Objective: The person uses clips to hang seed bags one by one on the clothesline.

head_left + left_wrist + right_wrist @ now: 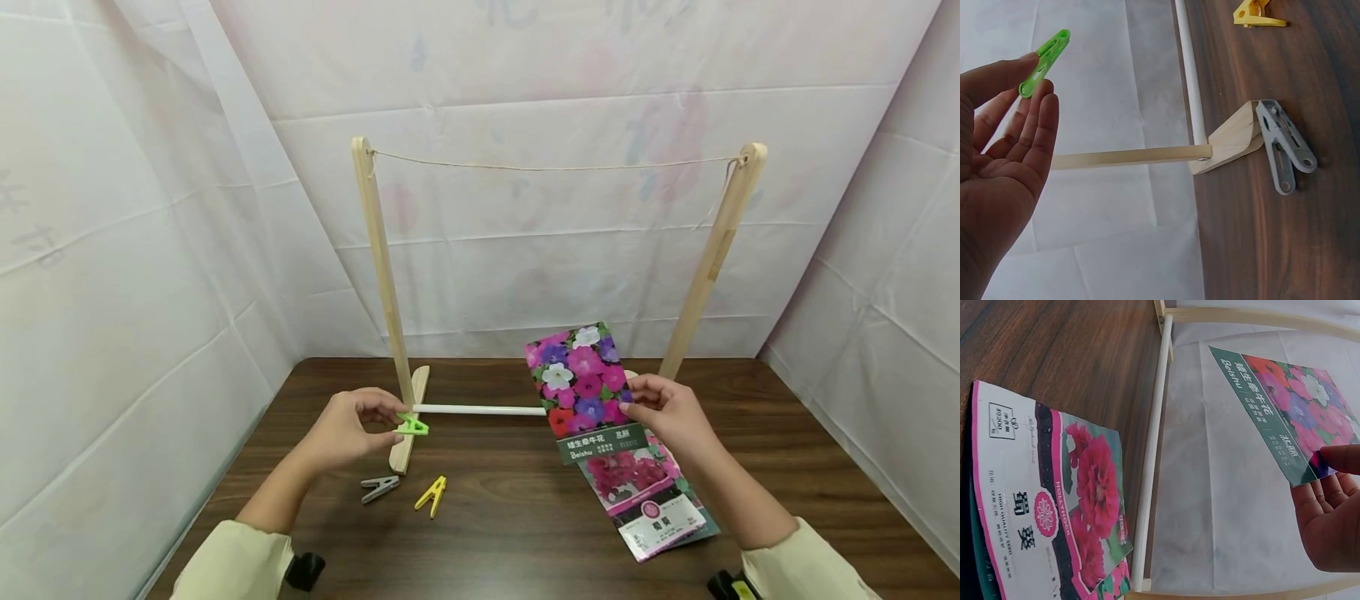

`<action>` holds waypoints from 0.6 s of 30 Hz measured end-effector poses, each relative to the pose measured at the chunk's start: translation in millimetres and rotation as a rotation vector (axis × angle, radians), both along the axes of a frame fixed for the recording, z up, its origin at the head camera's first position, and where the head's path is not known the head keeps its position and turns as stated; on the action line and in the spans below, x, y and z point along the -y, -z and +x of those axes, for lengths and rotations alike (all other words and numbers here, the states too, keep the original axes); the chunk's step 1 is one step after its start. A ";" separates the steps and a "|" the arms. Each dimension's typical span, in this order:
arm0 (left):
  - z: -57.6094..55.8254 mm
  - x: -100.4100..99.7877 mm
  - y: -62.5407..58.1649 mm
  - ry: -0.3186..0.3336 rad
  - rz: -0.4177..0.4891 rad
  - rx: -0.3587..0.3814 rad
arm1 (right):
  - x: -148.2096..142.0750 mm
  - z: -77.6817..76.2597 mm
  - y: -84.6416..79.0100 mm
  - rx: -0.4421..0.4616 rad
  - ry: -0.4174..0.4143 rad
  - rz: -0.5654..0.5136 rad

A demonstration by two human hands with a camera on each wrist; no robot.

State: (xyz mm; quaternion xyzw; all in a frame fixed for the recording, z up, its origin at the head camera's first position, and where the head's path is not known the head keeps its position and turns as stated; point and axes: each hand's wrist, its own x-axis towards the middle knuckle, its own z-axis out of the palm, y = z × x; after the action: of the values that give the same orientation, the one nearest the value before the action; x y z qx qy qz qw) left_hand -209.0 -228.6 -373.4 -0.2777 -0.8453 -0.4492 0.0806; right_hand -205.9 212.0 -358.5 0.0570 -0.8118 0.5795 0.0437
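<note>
My left hand (348,433) pinches a green clothespin (412,425) between thumb and fingers, beside the foot of the left post. The left wrist view shows the green clothespin (1045,62) held by one end. With thumb and fingers my right hand (667,412) pinches the edge of a seed packet (581,383) printed with pink, purple and white flowers. That packet is raised above the table, its green label (1263,419) at the lower end. Below it on the table lies a hollyhock seed packet (660,525), overlapping another packet. A grey clothespin (380,487) and a yellow clothespin (431,496) lie near my left hand.
A wooden frame stands on the dark wood table (510,533), with a left post (384,267) and a right post (708,267). A thin string (555,168) runs between their tops, and a white rod (480,410) joins them low down. White cloth (525,283) hangs behind.
</note>
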 end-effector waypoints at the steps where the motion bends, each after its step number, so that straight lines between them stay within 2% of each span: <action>1: -0.3 -0.1 -1.3 0.002 -0.002 -0.001 | 0.7 -0.7 -0.6 -0.002 -0.001 0.007; 7: -2.8 -1.9 -6.0 0.008 0.002 0.008 | 4.7 -3.8 -2.7 -0.032 -0.030 0.016; 12: -5.7 -3.8 -8.4 0.036 0.018 -0.022 | 6.1 -4.1 -4.2 -0.033 -0.043 0.012; 18: -8.5 -6.4 -15.5 0.022 -0.008 -0.038 | 6.9 -5.6 -4.5 -0.032 -0.045 0.031</action>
State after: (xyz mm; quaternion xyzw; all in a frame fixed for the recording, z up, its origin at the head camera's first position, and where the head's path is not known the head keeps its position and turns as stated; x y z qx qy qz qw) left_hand -217.5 -222.2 -357.8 -0.2956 -0.8423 -0.4415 0.0906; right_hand -211.5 205.1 -353.9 0.0851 -0.8183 0.5669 0.0426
